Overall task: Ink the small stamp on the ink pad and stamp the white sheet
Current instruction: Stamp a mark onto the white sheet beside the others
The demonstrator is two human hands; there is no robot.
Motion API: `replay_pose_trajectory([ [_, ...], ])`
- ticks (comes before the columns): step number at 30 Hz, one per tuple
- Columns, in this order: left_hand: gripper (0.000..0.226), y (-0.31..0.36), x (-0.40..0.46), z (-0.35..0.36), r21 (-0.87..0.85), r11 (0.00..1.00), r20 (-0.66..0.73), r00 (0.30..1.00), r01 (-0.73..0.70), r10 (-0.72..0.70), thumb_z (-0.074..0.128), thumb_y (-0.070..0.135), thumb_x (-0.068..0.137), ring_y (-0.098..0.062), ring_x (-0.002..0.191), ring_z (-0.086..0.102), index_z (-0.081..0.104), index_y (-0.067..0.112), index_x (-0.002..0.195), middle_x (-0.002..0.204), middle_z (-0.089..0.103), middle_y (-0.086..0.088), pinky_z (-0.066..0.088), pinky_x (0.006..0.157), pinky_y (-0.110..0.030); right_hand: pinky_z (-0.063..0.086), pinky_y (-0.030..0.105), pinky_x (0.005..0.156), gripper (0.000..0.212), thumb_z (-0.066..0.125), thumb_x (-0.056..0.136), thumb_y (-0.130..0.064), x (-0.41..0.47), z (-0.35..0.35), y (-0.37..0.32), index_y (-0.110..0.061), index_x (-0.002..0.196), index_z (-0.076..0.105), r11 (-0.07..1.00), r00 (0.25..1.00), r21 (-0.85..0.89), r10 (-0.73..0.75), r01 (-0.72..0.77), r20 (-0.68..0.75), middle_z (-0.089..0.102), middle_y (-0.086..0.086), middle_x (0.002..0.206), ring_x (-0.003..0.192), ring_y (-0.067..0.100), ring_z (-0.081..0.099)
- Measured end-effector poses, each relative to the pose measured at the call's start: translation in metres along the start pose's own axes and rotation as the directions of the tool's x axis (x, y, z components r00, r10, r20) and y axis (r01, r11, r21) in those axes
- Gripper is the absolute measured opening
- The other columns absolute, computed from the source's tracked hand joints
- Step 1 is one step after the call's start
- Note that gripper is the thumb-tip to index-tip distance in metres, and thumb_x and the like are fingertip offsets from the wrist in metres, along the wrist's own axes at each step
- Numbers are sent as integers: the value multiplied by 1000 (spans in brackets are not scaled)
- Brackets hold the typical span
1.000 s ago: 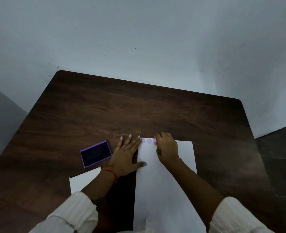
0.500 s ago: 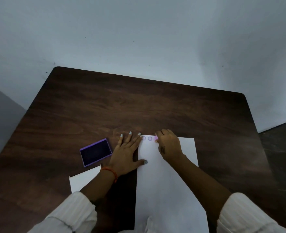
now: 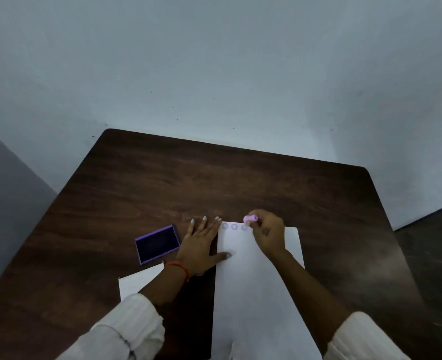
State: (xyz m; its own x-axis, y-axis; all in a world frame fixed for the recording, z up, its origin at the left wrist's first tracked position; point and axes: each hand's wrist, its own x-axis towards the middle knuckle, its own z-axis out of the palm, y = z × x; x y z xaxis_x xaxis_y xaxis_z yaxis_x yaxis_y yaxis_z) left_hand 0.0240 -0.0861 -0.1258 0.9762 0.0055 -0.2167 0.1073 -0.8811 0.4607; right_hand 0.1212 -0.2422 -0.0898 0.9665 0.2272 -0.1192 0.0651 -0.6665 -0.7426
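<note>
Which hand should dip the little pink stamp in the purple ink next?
Probably the right hand: it already holds the stamp. The left hand lies flat, pinning the sheet.

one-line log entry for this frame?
right hand: holds small stamp above white sheet | marks: three | left hand: flat on sheet edge | ink pad: open

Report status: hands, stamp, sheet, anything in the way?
Left hand flat, pinning white sheet edge. Right hand fingers hold small stamp above the sheet's top edge. Three round prints there. Ink pad open left; nothing in the way.
</note>
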Motion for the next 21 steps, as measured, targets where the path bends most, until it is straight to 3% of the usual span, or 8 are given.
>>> replay_pose_trajectory([
  [2,84,3,-8,-7,-96,995,-92,996,14,-23,48,57,84,-18,145,-4,2,23,146,158,5,4,-10,115,-37,55,31,79,4,67,82,-14,-6,-9,-2,-13,85,70,953,982,289,136,-93,-131,71,5,85,82,17,66],
  [3,83,3,-14,-9,-154,988,-129,991,19,-39,52,54,84,-17,145,-3,5,24,146,158,7,5,-6,116,-36,56,33,81,3,68,81,-13,-8,-15,-1,-15,84,69,862,961,471,260,-187,-94,70,5,87,85,19,66],
  [4,82,3,-20,-10,-214,977,-158,986,25,-60,56,50,83,-16,145,-1,8,25,146,158,9,6,0,116,-36,56,34,82,5,67,82,-11,-10,-20,0,-14,85,68,695,931,660,364,-285,18,70,8,91,87,21,67],
  [6,84,1,-37,-9,-305,952,-189,976,43,-104,65,43,80,-14,145,4,14,29,145,157,13,8,12,115,-32,57,31,79,11,61,86,-8,-21,-28,5,-6,95,66,293,873,863,399,-410,279,69,12,93,84,19,69],
  [9,85,-2,-59,0,-348,932,-179,969,100,-171,71,38,75,-16,143,17,20,32,143,155,22,7,21,114,-34,58,29,79,18,54,90,-13,-49,-31,14,0,100,63,-8,830,883,336,-470,445,75,12,82,79,19,71],
  [12,84,-3,-72,10,-342,923,-187,949,179,-253,75,37,72,-21,138,29,27,29,141,151,32,2,28,112,-37,62,28,62,17,52,90,-13,-76,-25,20,0,94,64,-125,812,863,296,-490,504,77,13,76,71,21,74],
  [17,70,-3,-77,23,-279,934,-226,930,223,-290,75,28,73,-25,132,37,42,21,135,143,45,-4,33,109,-36,60,31,68,19,49,92,-12,-99,-12,24,-1,98,63,-178,786,829,264,-530,559,77,14,79,72,23,74],
  [21,42,-2,-76,25,-285,931,-268,913,229,-307,73,23,76,-25,117,48,61,15,116,126,58,-8,35,98,-28,61,32,65,19,49,92,-11,-106,-8,25,0,97,63,-205,777,821,264,-533,571,77,15,79,72,24,74],
])
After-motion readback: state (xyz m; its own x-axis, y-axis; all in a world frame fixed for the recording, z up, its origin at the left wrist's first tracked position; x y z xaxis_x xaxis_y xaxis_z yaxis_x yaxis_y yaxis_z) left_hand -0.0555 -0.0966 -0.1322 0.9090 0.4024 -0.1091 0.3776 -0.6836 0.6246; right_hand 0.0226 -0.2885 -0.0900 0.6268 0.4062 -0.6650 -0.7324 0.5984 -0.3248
